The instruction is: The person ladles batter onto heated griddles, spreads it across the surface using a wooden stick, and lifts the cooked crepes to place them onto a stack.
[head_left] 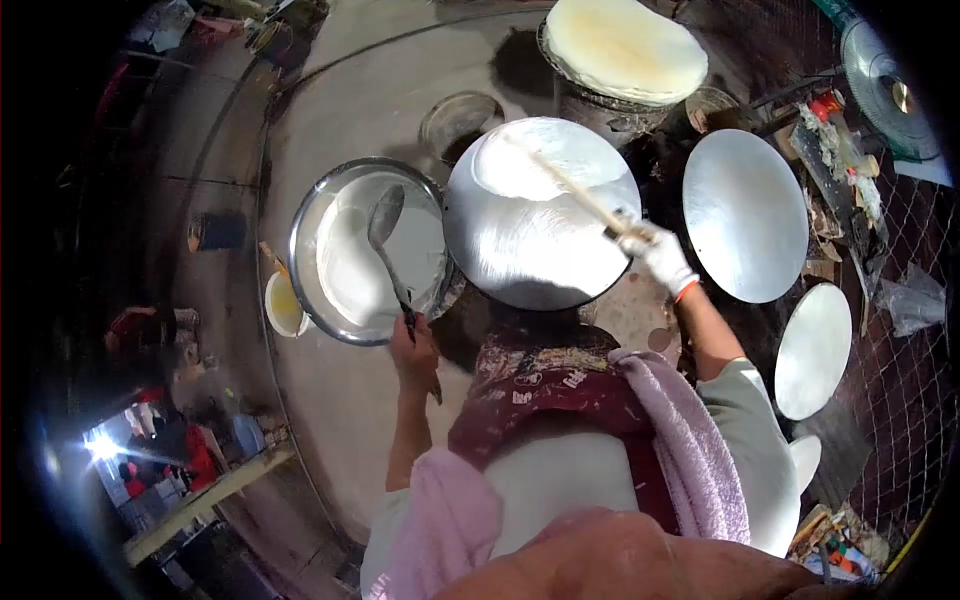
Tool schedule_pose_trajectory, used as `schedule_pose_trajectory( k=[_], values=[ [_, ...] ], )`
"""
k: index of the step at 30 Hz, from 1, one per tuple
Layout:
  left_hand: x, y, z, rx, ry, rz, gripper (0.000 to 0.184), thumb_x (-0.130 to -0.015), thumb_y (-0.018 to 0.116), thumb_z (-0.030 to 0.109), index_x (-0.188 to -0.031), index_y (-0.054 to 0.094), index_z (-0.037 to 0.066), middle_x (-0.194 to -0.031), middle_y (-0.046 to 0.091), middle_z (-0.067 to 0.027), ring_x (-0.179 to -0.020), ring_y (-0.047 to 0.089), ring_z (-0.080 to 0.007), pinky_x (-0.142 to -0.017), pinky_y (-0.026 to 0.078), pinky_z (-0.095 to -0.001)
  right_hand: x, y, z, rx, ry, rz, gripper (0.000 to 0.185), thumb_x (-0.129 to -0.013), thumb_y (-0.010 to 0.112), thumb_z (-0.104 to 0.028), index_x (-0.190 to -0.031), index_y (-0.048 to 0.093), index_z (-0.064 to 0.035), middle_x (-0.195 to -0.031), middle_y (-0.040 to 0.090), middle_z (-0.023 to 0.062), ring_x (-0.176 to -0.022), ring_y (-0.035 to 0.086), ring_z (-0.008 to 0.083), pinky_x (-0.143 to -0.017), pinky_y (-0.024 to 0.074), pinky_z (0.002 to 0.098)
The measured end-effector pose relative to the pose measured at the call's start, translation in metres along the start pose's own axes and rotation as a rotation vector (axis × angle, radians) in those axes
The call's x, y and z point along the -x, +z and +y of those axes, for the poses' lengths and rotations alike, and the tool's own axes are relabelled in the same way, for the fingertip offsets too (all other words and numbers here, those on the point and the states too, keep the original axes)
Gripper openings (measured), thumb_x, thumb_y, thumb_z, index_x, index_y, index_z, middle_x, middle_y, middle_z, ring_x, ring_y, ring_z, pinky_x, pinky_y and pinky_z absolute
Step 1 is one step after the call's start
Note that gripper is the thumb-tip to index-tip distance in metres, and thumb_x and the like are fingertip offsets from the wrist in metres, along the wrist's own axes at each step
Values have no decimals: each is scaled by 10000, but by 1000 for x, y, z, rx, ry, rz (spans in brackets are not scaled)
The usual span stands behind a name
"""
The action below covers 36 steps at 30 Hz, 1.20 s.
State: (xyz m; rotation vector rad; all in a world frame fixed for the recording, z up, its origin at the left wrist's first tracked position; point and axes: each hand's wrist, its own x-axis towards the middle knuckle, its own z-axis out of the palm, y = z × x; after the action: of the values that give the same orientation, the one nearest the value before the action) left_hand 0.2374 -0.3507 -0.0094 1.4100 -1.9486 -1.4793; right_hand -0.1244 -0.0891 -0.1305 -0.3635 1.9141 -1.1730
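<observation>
My bare left hand (414, 348) is closed around the dark handle of a metal ladle (386, 215). The ladle's bowl hangs over a wide steel basin (299, 245) of white batter (340, 265). In a white glove with an orange cuff, my right hand (655, 255) grips a long wooden stick (575, 190). That stick reaches across a round metal griddle (540, 255), its far end at a patch of white batter (498, 172) near the griddle's far left edge. Whether the stick's tip touches the batter, I cannot tell.
Thin pale round sheets (625, 50) lie stacked on a rack beyond the griddle. To the right stand another round metal plate (745, 215) and a paler disc (813, 350). A small bowl (285, 303) with yellow liquid is left of the basin. Wire mesh (915, 400) borders the right.
</observation>
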Motion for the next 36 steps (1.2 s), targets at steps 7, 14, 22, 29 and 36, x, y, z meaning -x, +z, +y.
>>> schedule_pose_trajectory(
  k=[7, 14, 22, 29, 36],
  values=[
    [14, 15, -23, -288, 191, 147, 157, -946, 513, 151, -883, 524, 7, -644, 513, -106, -588, 517, -212, -565, 417, -358, -4, 20, -65, 47, 25, -257, 308, -867, 695, -150, -1141, 652, -16, -961, 658, -4, -864, 549, 70, -806, 450, 221],
    [27, 25, -13, -213, 42, 141, 162, -940, 526, 161, -882, 525, 10, -629, 501, -96, -560, 504, -194, -539, 410, -353, -67, -39, -37, 55, -187, -236, 284, -850, 696, -81, -1123, 662, -10, -999, 670, 11, -900, 586, 98, -839, 479, 242],
    [44, 20, -42, -359, 62, 222, 248, -964, 507, 232, -851, 527, 12, -631, 512, -80, -555, 496, -200, -532, 407, -342, -56, -19, -24, -272, 67, -633, 349, -872, 669, -47, -1214, 618, -7, -1049, 678, 35, -904, 584, 89, -806, 480, 218],
    [15, 20, -50, -326, -48, 171, 247, -953, 516, 238, -923, 534, -7, -708, 555, -158, -643, 547, -318, -603, 440, -413, -105, -35, -60, -46, -50, -604, 303, -870, 674, -70, -1160, 641, 12, -1023, 684, 41, -901, 601, 96, -811, 485, 217],
    [-56, 38, -55, -634, 139, 79, 225, -936, 510, 215, -962, 499, -8, -832, 621, -256, -764, 582, -475, -651, 455, -517, -68, -57, -65, 85, -77, -652, 277, -837, 696, -29, -1112, 668, -1, -1030, 679, 26, -924, 610, 111, -828, 500, 260]
  ],
)
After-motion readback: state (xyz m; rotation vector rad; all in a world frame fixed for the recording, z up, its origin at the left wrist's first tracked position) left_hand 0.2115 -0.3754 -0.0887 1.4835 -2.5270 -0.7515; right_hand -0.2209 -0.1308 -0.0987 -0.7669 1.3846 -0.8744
